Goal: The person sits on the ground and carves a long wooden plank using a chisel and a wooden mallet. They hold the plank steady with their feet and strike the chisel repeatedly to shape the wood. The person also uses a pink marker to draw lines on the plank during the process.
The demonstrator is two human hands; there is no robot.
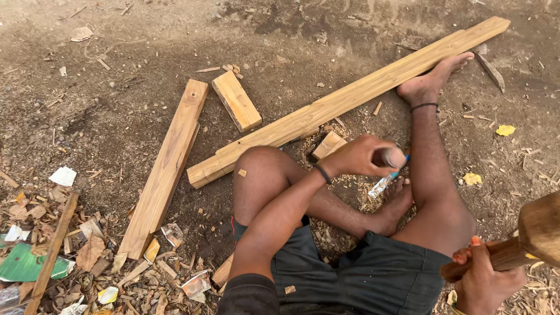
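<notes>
Chisel (pixel 389 169) with a rounded wooden butt, a blue collar and a metal blade: stands nearly upright, tip down among the wood chips (pixel 350 182), just above the toes of the tucked-in foot (pixel 398 201). Wrapped by the left hand (pixel 357 156), fingers closed tight round the handle, butt poking out beyond the knuckles. Cannot tell what the blade tip rests on; hidden by chips and toes.

Just past the left hand, on its far side, a small pale offcut (pixel 328 144), touching or almost touching the long plank (pixel 350 99). Beyond that, the plank runs diagonally away, pinned at its far end by the other foot (pixel 433 79).

Well off to the near right of the chisel hand, the right hand (pixel 484 281), clenched round the shaft of a wooden mallet (pixel 539 230), head raised clear and apart from the chisel.

Reads as the wind-up of a chiselling stroke: tool set, mallet lifted, no contact yet. A strike from here calls for a square landing on the wooden butt, a steady grip to keep the blade from skating, and toes kept clear of the edge.

Farther left of the chisel hand: a shorter plank (pixel 166 169), a stubby block (pixel 236 100), then scraps and litter (pixel 35 262) on bare earth.
</notes>
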